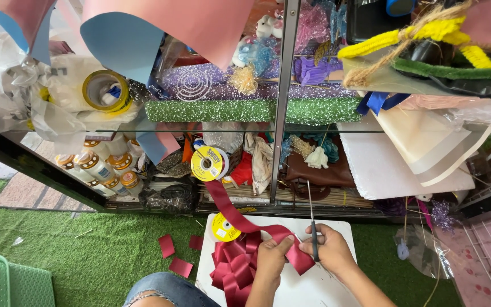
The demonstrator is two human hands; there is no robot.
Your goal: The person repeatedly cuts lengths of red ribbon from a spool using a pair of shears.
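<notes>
My left hand (270, 260) pinches the dark red ribbon (240, 267), my right hand (329, 249) grips scissors (312, 227), seemingly shut; a slipping pinch could skew the cut.

Seen from a single head-worn camera, tilted steeply down and close over the small white table (325, 284); faced toward the cluttered glass shelf (282, 128) just beyond the table; green turf (86, 250) on either side.

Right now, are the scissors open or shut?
Shut, it seems: only one thin blade line rises from the scissors in the right hand, pointing away from the red ribbon.
</notes>
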